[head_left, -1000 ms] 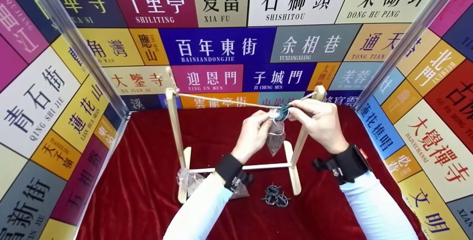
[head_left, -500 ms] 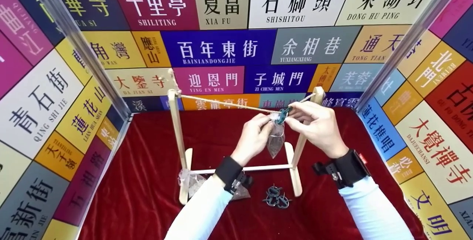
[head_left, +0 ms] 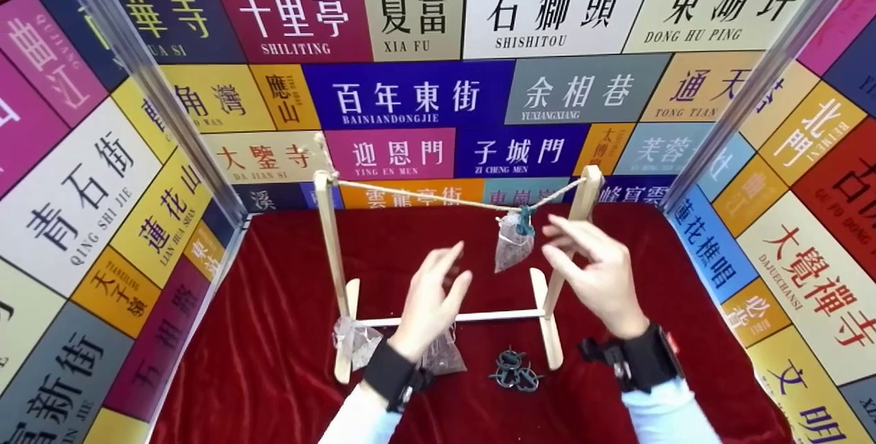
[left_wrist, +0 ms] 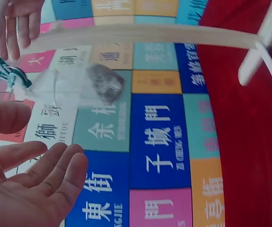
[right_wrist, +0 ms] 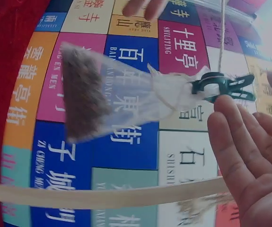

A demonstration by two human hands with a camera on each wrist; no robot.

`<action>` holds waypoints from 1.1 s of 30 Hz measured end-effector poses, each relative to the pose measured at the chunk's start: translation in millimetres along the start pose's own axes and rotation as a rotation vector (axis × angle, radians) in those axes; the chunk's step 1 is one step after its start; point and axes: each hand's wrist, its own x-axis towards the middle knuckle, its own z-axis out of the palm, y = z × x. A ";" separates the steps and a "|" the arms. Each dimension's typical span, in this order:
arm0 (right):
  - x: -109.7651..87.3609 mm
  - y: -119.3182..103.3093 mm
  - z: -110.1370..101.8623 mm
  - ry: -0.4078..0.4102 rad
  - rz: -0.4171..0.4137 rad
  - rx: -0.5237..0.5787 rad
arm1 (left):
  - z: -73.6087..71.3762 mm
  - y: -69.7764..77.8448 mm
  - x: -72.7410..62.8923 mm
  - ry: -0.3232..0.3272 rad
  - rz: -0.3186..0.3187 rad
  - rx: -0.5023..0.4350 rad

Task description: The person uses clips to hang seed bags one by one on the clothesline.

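Note:
A small clear pouch [head_left: 513, 244] of brownish dry filling, its neck tied with string, hangs from the rope [head_left: 424, 198]. A green plastic clip [head_left: 525, 221] fixes its gathered top there; the right wrist view shows the clip [right_wrist: 216, 86] close up. My left hand [head_left: 431, 300] is apart from the pouch, lower and to its left, fingers loosely extended and holding nothing. Just right of the clip is my right hand [head_left: 602, 273], its fingers spread and a small gap away from it in the head view.
The rope spans a wooden stand [head_left: 330, 245] on red velvet cloth [head_left: 274, 280]. More pouches lie by the stand's left foot, one [head_left: 445, 355] partly behind my left wrist. A cluster of green clips [head_left: 514, 370] lies near the right foot. Sign-printed panels surround the cloth.
Both hands have let go of the pouch and clip, which now hang from the rope by themselves. My left hand has moved down and left; the right has drawn slightly back to the right.

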 end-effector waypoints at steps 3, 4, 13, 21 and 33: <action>-22.2 7.2 4.2 0.052 0.030 -0.011 | -0.8 -4.7 -16.3 0.009 0.006 0.095; -29.8 9.5 6.3 0.065 0.040 -0.024 | -1.0 -6.0 -21.7 0.013 0.005 0.127; -87.4 11.2 25.3 0.181 0.223 -0.012 | 6.6 -21.8 -62.2 0.057 0.046 0.375; -131.1 30.3 42.1 0.230 0.291 -0.060 | 22.5 -38.2 -96.0 0.057 0.038 0.492; -188.7 67.1 64.8 0.207 0.437 -0.154 | 39.3 -55.7 -135.7 0.018 -0.046 0.486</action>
